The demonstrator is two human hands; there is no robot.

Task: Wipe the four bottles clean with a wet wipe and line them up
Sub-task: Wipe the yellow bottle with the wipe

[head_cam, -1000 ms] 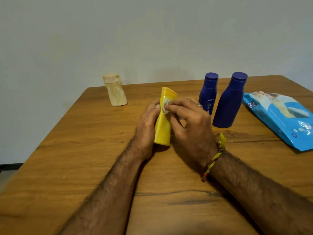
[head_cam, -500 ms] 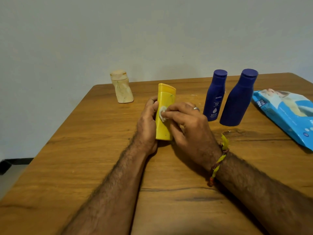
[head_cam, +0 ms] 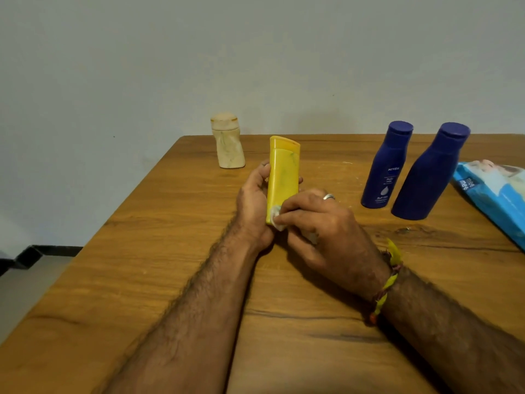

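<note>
From the left, I see the cream bottle [head_cam: 228,143] standing untouched near the table's [head_cam: 142,251] far edge. My left hand [head_cam: 252,206] wraps the yellow bottle [head_cam: 284,174] along its left side, fingers curled behind it, fingertips showing past its right edge. The bottle looks like light, smooth plastic, likely slick once damp, so I judge the flat sides the best hold. My right hand [head_cam: 321,223] pinches the wet wipe [head_cam: 276,220] against the bottle's lower end, thumb and forefinger clenched on it. Further right stand two blue bottles [head_cam: 414,172], just beside each other, well apart from my fingers. The wipes pack [head_cam: 494,191] lies at the right edge.
</note>
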